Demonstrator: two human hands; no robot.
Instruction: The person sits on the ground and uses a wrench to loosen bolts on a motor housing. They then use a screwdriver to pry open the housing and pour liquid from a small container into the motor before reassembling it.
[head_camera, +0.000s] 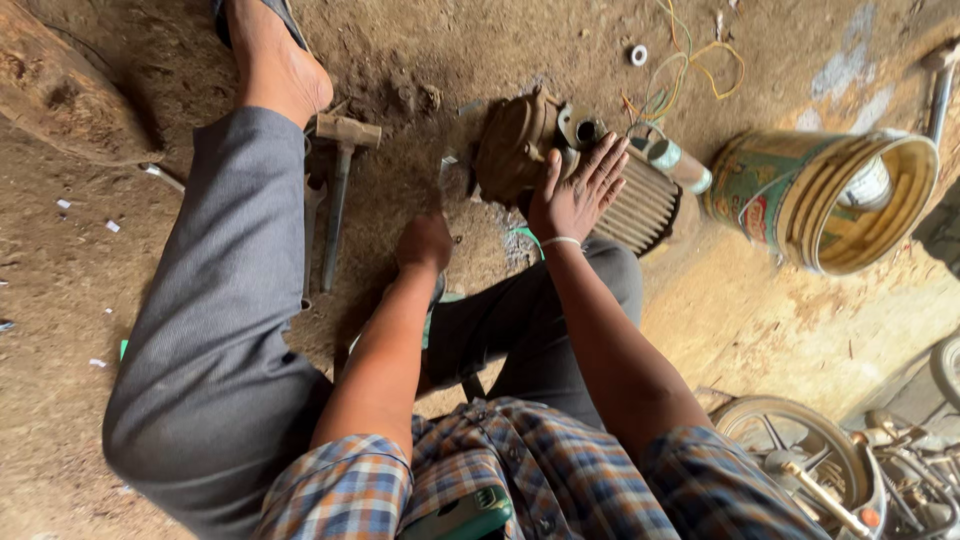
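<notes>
Rusty motor (600, 170) lies under my flat, spread right hand (577, 190); my left hand (425, 243) curls closed, one hammer (340, 190) beside it, bare dirt around.

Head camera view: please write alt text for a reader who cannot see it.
A person sitting on a dirt floor presses the right hand flat on a dusty finned motor, while the left hand is closed beside it. A hammer lies to the left, and a tipped bucket to the right.

Bare dirt floor (80, 260), daylit, littered with paper scraps; tipped bucket (830, 200) and wheel (800, 450) at right.
</notes>
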